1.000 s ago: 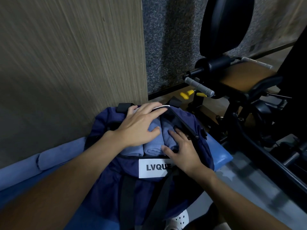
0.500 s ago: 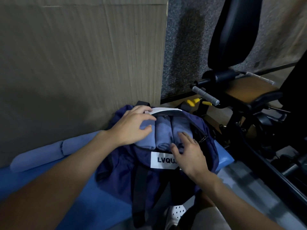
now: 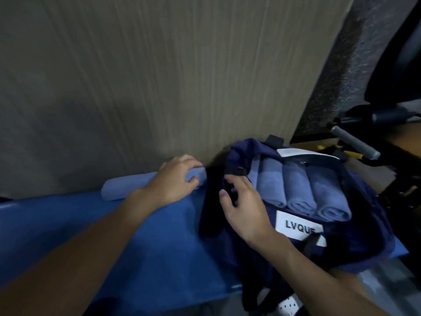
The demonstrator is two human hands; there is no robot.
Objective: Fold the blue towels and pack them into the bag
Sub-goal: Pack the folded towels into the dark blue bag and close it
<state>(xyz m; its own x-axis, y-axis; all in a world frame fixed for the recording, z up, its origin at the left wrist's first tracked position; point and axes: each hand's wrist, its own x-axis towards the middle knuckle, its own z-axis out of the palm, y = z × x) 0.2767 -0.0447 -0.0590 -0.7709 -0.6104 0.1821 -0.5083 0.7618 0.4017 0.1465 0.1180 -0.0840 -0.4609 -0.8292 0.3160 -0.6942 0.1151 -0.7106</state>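
A dark navy bag (image 3: 355, 245) with a white LVQUE label lies open on a blue bench (image 3: 127, 238). Three rolled light-blue towels (image 3: 303, 188) sit side by side in its opening. Left of the bag, another rolled light-blue towel (image 3: 127, 187) lies along the wall. My left hand (image 3: 173, 181) curls its fingers over the right end of that roll. My right hand (image 3: 243, 206) holds the left edge of the bag opening, fingers bent around the dark fabric.
A wood-grain wall panel (image 3: 159, 76) rises right behind the bench. Black gym equipment with a grey-gripped bar (image 3: 355, 142) and yellow parts stands at the right. A white shoe (image 3: 288, 305) shows below the bag.
My left hand left the towels in the bag and moved left onto the loose rolled towel. My right hand shifted from the front of the towels to the bag's left edge. The view swung left.
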